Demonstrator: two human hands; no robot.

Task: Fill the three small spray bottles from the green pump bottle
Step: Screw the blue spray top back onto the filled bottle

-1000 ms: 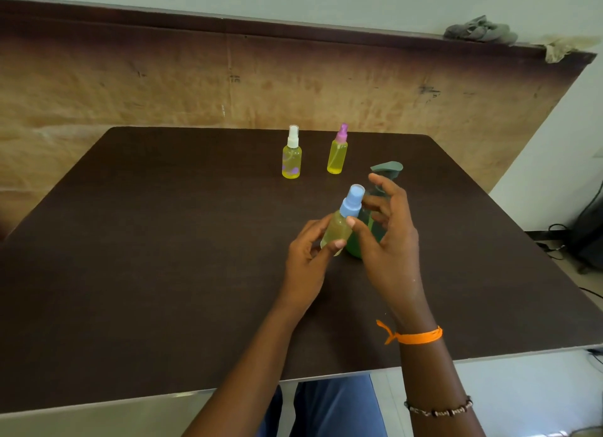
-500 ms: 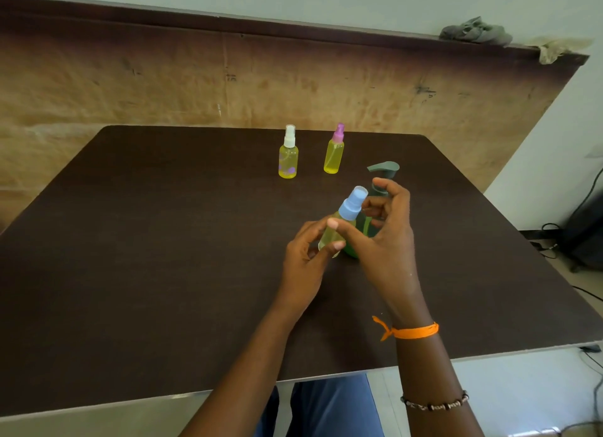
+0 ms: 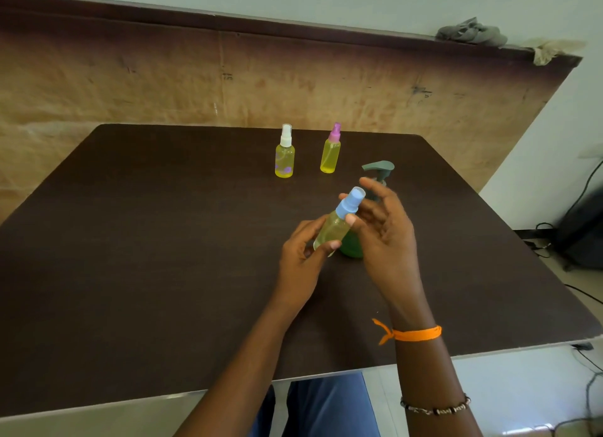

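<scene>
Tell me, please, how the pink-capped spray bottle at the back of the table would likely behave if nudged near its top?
The pink-capped spray bottle is tall and narrow, standing upright on the table, so it would probably tip rather than slide. It looks nearly full of yellow liquid, which should steady it somewhat. Once down, its round body would likely roll.

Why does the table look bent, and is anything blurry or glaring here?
Head view: the wide lens bows the table edges. The right hand is slightly smeared, the left hand and blue-capped bottle sharper. Light is soft, with no strong glare and only faint shadows.
</scene>
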